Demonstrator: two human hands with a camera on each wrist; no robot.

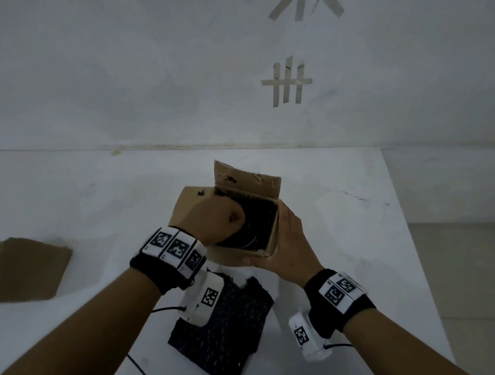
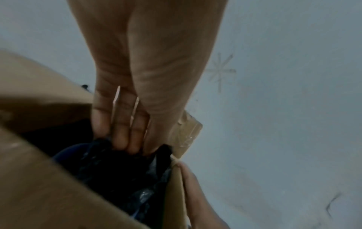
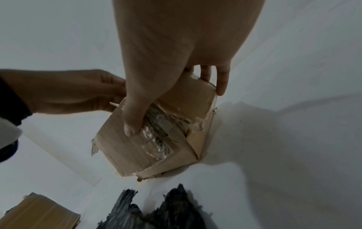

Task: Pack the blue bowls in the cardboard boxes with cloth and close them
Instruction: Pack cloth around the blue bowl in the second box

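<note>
An open cardboard box [image 1: 246, 181] is held tilted above the white table, its flaps standing up. Dark cloth [image 1: 255, 222] fills its inside. My left hand [image 1: 232, 218] reaches into the box. In the left wrist view its fingers [image 2: 125, 131] run straight down and press into the cloth [image 2: 117, 170]. A strip of blue bowl [image 2: 66, 151] shows beside the cloth. My right hand [image 1: 278, 238] grips the box from the right. In the right wrist view its thumb lies on the box's taped bottom [image 3: 137, 148] and its fingers [image 3: 221, 83] wrap the far side.
A second piece of dark cloth [image 1: 226, 331] lies flat on the table just below the box. Another cardboard box [image 1: 21, 269] sits at the left edge of view. The table [image 1: 397, 225] ends at the right, with floor beyond. A wall stands behind it.
</note>
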